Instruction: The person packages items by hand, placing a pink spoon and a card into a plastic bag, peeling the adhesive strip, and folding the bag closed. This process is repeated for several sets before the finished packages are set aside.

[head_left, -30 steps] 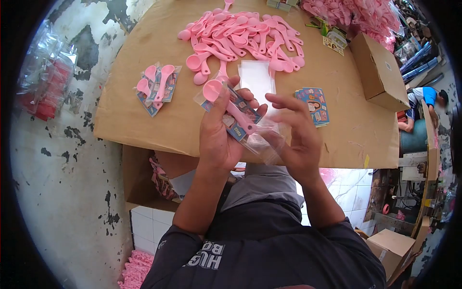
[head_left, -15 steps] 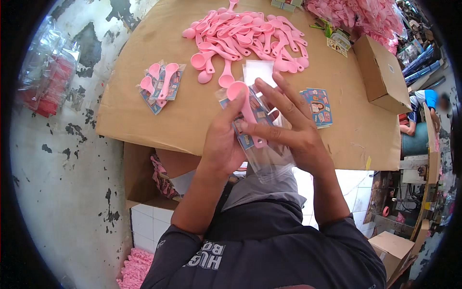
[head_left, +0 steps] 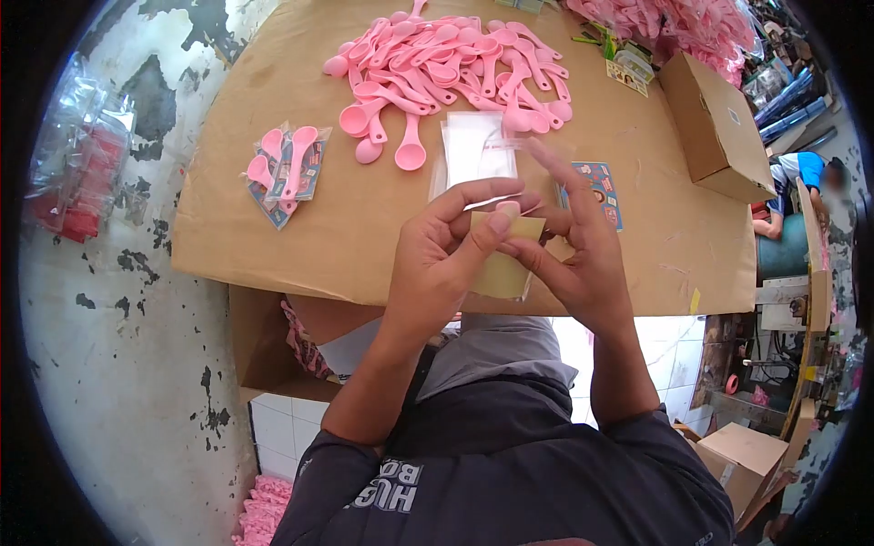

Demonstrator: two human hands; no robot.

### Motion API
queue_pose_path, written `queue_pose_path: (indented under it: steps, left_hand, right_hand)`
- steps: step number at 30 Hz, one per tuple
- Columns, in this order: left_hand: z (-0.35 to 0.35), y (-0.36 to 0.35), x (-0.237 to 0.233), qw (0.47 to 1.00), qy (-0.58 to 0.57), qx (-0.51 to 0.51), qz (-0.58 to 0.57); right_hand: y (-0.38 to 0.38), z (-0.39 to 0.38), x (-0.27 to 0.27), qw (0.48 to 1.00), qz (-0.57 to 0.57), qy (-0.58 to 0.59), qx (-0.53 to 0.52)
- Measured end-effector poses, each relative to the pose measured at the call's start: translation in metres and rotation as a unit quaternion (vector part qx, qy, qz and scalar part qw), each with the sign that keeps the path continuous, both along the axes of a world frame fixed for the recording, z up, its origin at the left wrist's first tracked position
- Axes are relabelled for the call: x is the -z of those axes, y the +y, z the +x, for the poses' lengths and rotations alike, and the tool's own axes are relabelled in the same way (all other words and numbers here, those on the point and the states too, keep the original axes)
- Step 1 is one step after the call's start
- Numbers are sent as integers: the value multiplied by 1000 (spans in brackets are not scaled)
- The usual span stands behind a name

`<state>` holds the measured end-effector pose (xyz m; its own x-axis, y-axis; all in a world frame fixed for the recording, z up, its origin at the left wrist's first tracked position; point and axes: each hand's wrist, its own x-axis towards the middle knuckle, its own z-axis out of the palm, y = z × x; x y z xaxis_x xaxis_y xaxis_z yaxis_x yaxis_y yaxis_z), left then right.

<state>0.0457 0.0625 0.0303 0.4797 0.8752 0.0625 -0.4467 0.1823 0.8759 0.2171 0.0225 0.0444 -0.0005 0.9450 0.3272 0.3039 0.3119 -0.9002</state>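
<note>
Between my hands is a clear plastic packet [head_left: 503,275], its plain yellowish card back facing me. A bit of pink shows at its top edge, mostly covered by fingers. My left hand [head_left: 442,250] pinches the packet's upper left with the thumb in front. On the other side my right hand [head_left: 587,259] pinches its upper right between thumb and finger, the other fingers raised. Just beyond lie a stack of clear bags [head_left: 478,146] and, partly behind my right hand, blue printed cards [head_left: 605,202]. Finished-looking packets with pink spoons [head_left: 293,168] rest at the left.
A heap of pink measuring spoons [head_left: 446,64] covers the table's far middle. At the right stands a cardboard box [head_left: 715,127], with bagged pink goods [head_left: 674,32] behind it. Clear bags [head_left: 82,155] hang on the left wall. Another person [head_left: 801,187] is at the far right.
The packet has been turned over: the spoon and printed card faced me before, now the yellowish back does. Both hands have come together at its top edge.
</note>
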Motion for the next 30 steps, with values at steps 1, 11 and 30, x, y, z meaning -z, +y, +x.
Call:
queue_pose_path:
  steps: [1,11,30]
  left_hand:
    - [3,0,3,999,4,-33,11]
    - [8,-15,-6,985,131,-60,97]
    - [4,-17,3,968,186,-19,165]
  right_hand:
    - [-1,0,-1,999,-32,4,-11]
    - [9,8,-12,916,258,-247,186]
    - [12,21,-14,911,255,-225,235]
